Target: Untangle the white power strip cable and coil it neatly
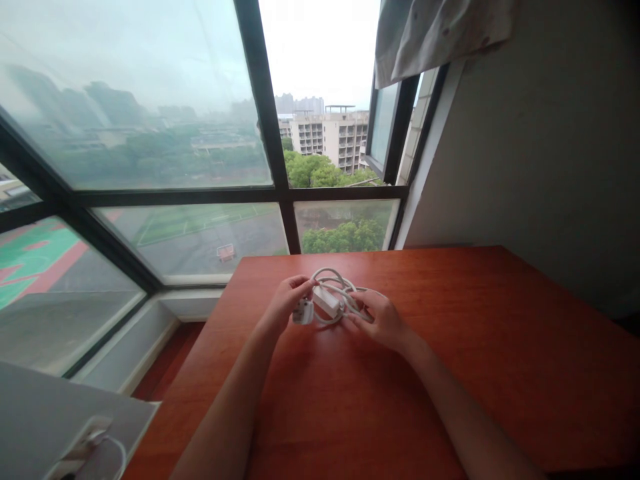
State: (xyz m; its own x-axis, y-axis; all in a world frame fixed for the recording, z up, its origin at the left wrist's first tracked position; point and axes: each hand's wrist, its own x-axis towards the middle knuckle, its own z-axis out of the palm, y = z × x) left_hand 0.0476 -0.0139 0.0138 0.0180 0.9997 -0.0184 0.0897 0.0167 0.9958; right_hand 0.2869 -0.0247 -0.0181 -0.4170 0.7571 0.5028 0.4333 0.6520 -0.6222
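Note:
A coiled white power cable [334,275] lies in loose loops at the middle of the wooden table. Among the loops is a white rectangular block [327,301], and a squarish white end piece [303,312] with dark marks sits to its left. My left hand [290,300] pinches the cable at the left of the coil, just above that end piece. On the other side, my right hand [379,317] has its fingers closed around the right-hand loops. Some of the cable is hidden behind my fingers.
The reddish wooden table [450,373] reaches up to a dark-framed window [285,195]. A pane stands open at the right, below a hanging curtain [445,33]. At the lower left, a plug with a white cord sits in a wall socket [83,443].

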